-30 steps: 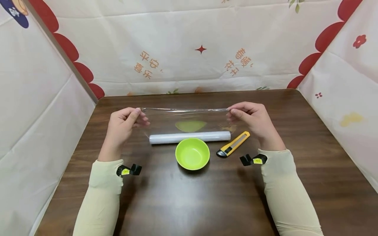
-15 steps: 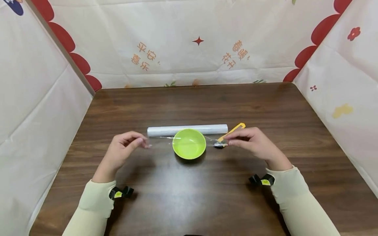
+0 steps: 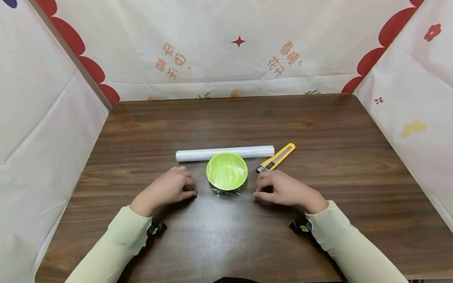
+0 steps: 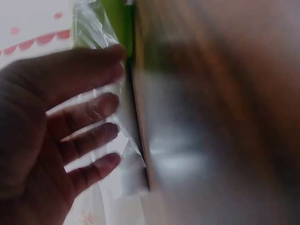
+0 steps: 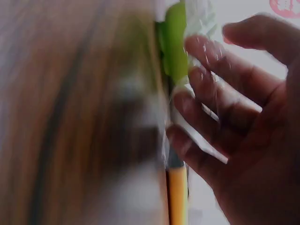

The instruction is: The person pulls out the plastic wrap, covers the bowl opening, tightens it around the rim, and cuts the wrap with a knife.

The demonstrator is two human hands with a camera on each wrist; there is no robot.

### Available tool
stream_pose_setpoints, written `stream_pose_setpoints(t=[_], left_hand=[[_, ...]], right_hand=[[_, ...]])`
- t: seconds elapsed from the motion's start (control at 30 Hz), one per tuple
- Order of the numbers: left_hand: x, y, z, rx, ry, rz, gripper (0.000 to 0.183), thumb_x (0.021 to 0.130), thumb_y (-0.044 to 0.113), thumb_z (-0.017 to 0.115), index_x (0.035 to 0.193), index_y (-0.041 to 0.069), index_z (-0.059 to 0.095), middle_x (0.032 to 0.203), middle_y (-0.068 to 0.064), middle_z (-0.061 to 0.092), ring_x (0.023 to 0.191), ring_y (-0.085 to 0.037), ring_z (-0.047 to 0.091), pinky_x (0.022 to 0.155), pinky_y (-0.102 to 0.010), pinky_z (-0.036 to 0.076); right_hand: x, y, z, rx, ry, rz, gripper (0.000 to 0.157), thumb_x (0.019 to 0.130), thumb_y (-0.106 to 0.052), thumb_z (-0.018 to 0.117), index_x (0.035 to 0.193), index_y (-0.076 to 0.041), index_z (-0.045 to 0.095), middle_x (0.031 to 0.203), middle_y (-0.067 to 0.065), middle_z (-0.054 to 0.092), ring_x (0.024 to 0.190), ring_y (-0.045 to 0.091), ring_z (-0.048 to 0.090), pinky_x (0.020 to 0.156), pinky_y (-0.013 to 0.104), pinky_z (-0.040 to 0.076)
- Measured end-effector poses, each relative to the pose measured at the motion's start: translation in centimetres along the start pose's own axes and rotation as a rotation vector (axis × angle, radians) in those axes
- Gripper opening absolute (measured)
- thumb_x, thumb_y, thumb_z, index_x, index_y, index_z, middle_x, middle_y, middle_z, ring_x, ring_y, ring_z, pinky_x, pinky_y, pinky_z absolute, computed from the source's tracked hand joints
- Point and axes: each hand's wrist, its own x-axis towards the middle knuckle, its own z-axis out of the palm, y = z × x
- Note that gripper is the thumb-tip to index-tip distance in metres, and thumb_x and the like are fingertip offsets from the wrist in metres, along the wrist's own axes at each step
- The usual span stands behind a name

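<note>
A light-green bowl [image 3: 227, 173] sits mid-table with clear plastic wrap [image 3: 230, 167] stretched over its mouth; a loose crinkled edge trails in front toward my right hand. On the left, my left hand [image 3: 168, 190] has its thumb and index finger together on the wrap, its other fingers spread behind the film in the left wrist view. My right hand [image 3: 283, 188] is low on the opposite side; the right wrist view has its fingers [image 5: 201, 117] extended against the film, the thumb apart. Just behind the bowl lies the white wrap roll [image 3: 198, 155].
A yellow utility knife [image 3: 279, 157] lies right of the bowl, close beyond my right hand. The brown wooden table [image 3: 230, 122] has printed white cloth [image 3: 212, 47] along its back and sides.
Both hands have come down and nearer to me, drawing the wrap from above the roll over the bowl. They are now closer together, and the film lies across the bowl's mouth.
</note>
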Motion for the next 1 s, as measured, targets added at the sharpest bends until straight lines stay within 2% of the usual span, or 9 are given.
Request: stream_pose_setpoints(t=[0.1,0.2,0.3,0.47,0.6,0.73,0.9,1.0], left_hand=[[1.5,0.2,-0.1,0.071,-0.047,-0.012,0.01,0.082,0.031,0.075,0.082,0.021,0.073,0.083,0.008,0.064,0.084,-0.016,0.053,0.079,-0.035,0.042],[2.7,0.2,0.0,0.064,-0.06,-0.023,0.014,0.084,0.032,0.071,0.083,0.019,0.074,0.087,0.004,0.063,0.088,-0.019,0.054,0.081,-0.037,0.043],[3.6,0.1,0.2,0.023,-0.041,-0.037,0.016,0.087,0.029,0.067,0.08,0.015,0.074,0.089,0.001,0.062,0.089,-0.021,0.054,0.08,-0.038,0.044],[4.4,-0.3,0.7,-0.023,0.005,-0.102,0.012,0.088,0.023,0.069,0.081,0.015,0.075,0.089,0.0,0.062,0.089,-0.022,0.054,0.079,-0.04,0.044],[4.3,-0.7,1.0,-0.045,0.066,-0.2,0.004,0.082,0.019,0.074,0.084,0.016,0.076,0.086,-0.002,0.065,0.089,-0.025,0.057,0.08,-0.044,0.045],[4.2,-0.8,1.1,-0.058,0.128,-0.287,0.003,0.078,0.016,0.075,0.08,0.014,0.073,0.079,-0.005,0.065,0.088,-0.03,0.058,0.081,-0.047,0.044],[4.9,-0.7,1.4,-0.092,0.134,-0.306,0.008,0.08,0.017,0.074,0.074,0.012,0.07,0.078,-0.006,0.064,0.088,-0.032,0.059,0.082,-0.047,0.044],[5.4,-1.1,1.9,-0.192,0.108,-0.311,0.006,0.084,0.015,0.071,0.08,0.011,0.071,0.082,-0.004,0.068,0.087,-0.027,0.064,0.083,-0.045,0.049]], right_hand=[[1.0,0.0,0.4,-0.059,0.059,0.075,0.01,0.088,-0.031,0.072,0.078,-0.028,0.069,0.078,-0.016,0.054,0.069,-0.001,0.048,0.064,0.02,0.044],[1.7,0.2,0.7,-0.059,0.14,0.17,0.008,0.085,-0.027,0.075,0.081,-0.027,0.068,0.08,-0.014,0.059,0.072,0.002,0.051,0.066,0.022,0.046],[2.3,0.5,0.9,-0.035,0.239,0.242,0.012,0.083,-0.019,0.077,0.087,-0.023,0.067,0.087,-0.01,0.062,0.078,0.006,0.056,0.071,0.026,0.049],[3.9,0.7,1.7,-0.073,0.357,0.272,0.014,0.081,-0.013,0.078,0.086,-0.018,0.066,0.088,-0.004,0.064,0.083,0.013,0.058,0.075,0.032,0.049],[5.4,0.0,2.1,-0.168,0.367,0.247,0.003,0.083,-0.015,0.075,0.085,-0.015,0.073,0.091,0.0,0.065,0.089,0.019,0.057,0.08,0.036,0.049],[6.4,-0.5,2.4,-0.198,0.323,0.264,0.008,0.085,-0.016,0.072,0.091,-0.012,0.076,0.094,0.003,0.068,0.09,0.021,0.061,0.081,0.038,0.052],[6.4,-0.2,2.5,-0.114,0.282,0.373,0.006,0.087,-0.016,0.072,0.092,-0.014,0.073,0.089,0.0,0.072,0.084,0.017,0.066,0.078,0.037,0.054],[6.2,0.2,2.6,-0.02,0.301,0.453,0.002,0.086,-0.016,0.072,0.087,-0.016,0.07,0.084,-0.002,0.07,0.077,0.015,0.061,0.073,0.034,0.051]])
